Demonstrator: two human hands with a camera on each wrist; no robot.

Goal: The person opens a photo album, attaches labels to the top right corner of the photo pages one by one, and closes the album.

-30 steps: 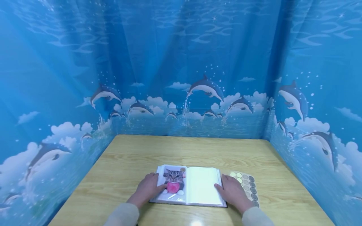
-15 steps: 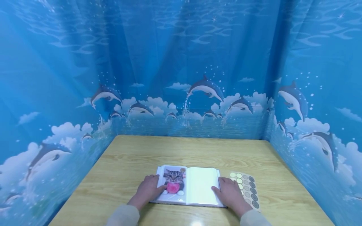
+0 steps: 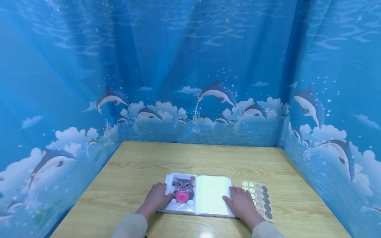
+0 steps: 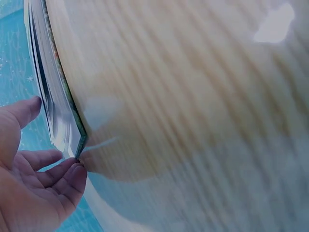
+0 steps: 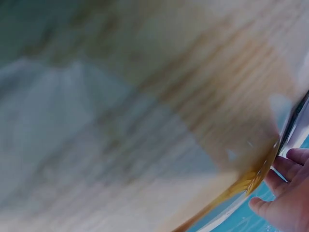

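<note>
An open photo album (image 3: 212, 195) lies on the wooden table. Its left page carries a photo of a cat (image 3: 183, 188) with a pink heart and a small round sticker (image 3: 192, 178) at the photo's upper right; the right page is plain white. My left hand (image 3: 156, 200) holds the left edge, thumb over the page. In the left wrist view its fingers touch the cover corner below the page stack (image 4: 55, 96). My right hand (image 3: 241, 203) holds the right edge, thumb on the white page. The right wrist view shows its fingers (image 5: 287, 169) at the cover's edge.
Just right of the album lies a sheet of round stickers (image 3: 260, 201) in yellow, beige and dark grey, partly covered by my right hand. Blue curtains (image 3: 190, 66) printed with dolphins enclose the table (image 3: 196, 158) at the back and sides.
My right hand has shifted slightly left, its thumb further onto the white page, so more of the sticker sheet shows. The left hand has stayed nearly still.
</note>
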